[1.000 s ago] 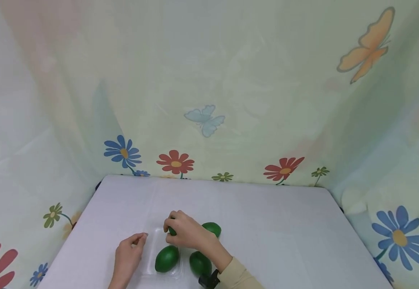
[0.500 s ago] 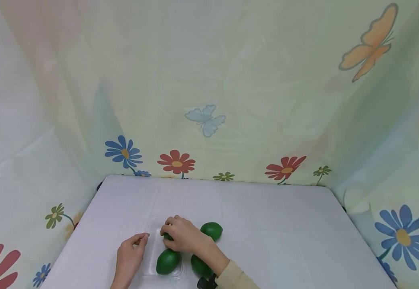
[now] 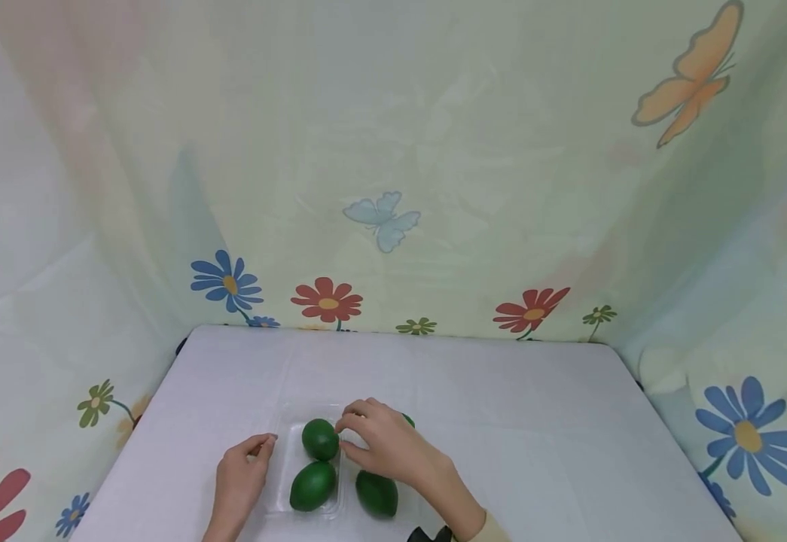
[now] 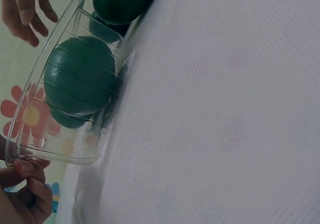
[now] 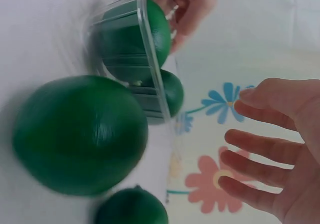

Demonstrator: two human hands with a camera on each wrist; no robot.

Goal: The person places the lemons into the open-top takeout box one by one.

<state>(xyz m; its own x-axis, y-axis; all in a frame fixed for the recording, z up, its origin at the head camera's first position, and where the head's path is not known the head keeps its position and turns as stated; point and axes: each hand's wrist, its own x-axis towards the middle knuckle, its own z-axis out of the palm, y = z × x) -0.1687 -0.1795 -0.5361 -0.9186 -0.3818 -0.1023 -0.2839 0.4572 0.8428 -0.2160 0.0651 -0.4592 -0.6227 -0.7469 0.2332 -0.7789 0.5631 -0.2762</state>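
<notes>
Over tray (image 3: 283,467) | right hand (image 3: 386,448) grip released, empty | left hand (image 3: 240,478) pinches rim

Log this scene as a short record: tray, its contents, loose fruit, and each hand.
tray: clear plastic tray on the white table
in tray: two green fruits, far one, near one
loose fruit: one beside the tray; another mostly hidden behind the right hand
left hand: fingers pinch the tray's left rim
right hand: empty, fingers spread
</notes>
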